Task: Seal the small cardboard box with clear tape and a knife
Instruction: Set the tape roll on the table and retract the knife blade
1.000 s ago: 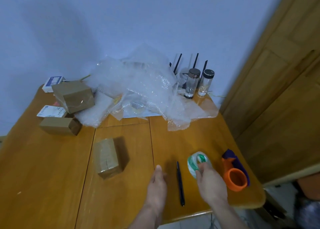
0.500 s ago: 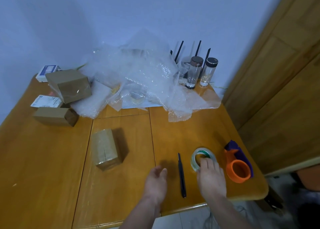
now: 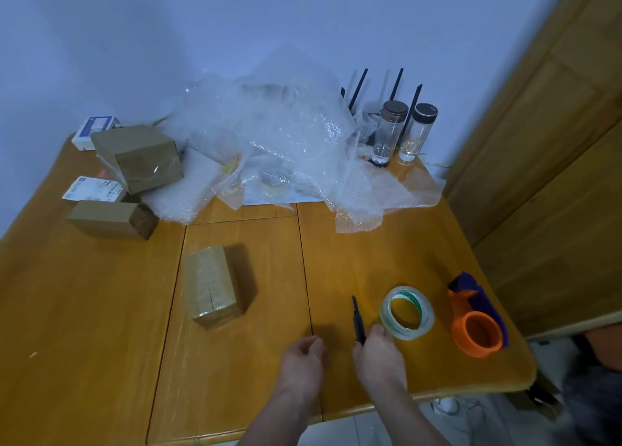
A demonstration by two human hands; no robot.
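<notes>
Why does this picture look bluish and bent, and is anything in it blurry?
Head view: dim, cool light tints the wall blue; the wide lens bows the table edges and tilts the door. The bubble wrap shows small glints. The small cardboard box casts a soft shadow to its right. The bottom right corner is smeared.

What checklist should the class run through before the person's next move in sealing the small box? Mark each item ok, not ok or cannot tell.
1. Small cardboard box within reach, lying on the wooden table: ok.
2. Clear tape roll free on the table, touching nothing: ok.
3. Right hand closing on the black knife: firm grip cannot tell.
4. Knife blade retracted: cannot tell.
5. Left hand empty, ready to steady the box: ok.
6. Box top seam already taped: cannot tell.
</notes>
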